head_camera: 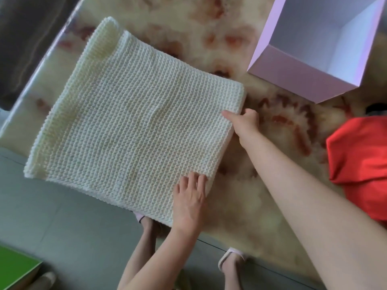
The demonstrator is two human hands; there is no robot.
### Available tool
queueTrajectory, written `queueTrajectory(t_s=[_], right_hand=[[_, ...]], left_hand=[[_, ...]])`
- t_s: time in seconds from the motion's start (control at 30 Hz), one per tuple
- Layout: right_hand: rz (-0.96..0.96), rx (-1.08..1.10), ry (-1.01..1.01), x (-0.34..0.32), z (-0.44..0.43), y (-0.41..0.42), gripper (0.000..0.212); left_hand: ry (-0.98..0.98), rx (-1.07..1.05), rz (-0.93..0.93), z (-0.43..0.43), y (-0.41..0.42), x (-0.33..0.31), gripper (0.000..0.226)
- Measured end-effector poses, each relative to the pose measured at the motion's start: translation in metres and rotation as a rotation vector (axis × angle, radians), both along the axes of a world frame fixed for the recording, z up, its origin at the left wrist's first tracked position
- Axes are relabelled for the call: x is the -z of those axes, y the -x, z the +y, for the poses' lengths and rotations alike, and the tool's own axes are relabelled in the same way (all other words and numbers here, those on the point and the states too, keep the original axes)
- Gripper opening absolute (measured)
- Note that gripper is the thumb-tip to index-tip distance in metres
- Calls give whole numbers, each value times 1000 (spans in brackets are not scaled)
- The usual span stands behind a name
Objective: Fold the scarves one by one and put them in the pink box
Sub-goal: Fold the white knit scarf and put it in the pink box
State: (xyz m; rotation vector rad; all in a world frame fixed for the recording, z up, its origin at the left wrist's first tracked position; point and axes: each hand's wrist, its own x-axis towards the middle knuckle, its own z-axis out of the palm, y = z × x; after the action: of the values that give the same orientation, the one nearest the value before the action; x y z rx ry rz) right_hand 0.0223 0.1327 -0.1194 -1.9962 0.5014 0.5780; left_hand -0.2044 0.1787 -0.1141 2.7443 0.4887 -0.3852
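Observation:
A cream knitted scarf (129,122) lies folded in layers on the marbled table (188,28), its near edge hanging over the table's front. My left hand (190,197) lies flat on the scarf's near right corner, fingers straight. At the scarf's right edge, my right hand (244,122) pinches the layers, thumb on top and fingers curled under. The pink box (303,80) stands open at the far right, with nothing visible inside. A red cloth (360,164) lies bunched at the right edge.
The table's left edge meets a dark surface (25,38). Grey floor (62,227) lies below the table's front. My feet in pale sandals (228,258) show beneath. A green object (14,266) sits at the lower left corner.

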Motion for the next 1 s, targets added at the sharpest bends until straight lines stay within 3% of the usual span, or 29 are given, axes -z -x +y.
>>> queueTrajectory(t_s=[0.07,0.17,0.3,0.43,0.57,0.73,0.87,1.0], right_hand=[[-149,4,76,-5,6,-15,26],[-307,-105,202,-13,4,-34,21],[-139,-190,114,-8,-18,-20,30],[-48,-140,-45,-9,-34,-11,28],[-69,-109,-54,-11,-39,-17,18],[-161,-91,-26,-17,-72,-14,20],[-357,-300,18,-30,-128,-16,33],[-330,-510,88,-52,-172,-23,38]], left_hand=[[30,19,-51,0,4,2,52],[164,71,-95,-4,15,0,57],[188,27,-118,-15,14,-6,60],[115,-155,-59,-20,10,-12,73],[178,-248,-66,-25,10,-15,59],[434,-354,-133,-41,12,-28,57],[633,-448,-161,-75,19,-46,55],[610,-276,-142,-109,26,-45,29]])
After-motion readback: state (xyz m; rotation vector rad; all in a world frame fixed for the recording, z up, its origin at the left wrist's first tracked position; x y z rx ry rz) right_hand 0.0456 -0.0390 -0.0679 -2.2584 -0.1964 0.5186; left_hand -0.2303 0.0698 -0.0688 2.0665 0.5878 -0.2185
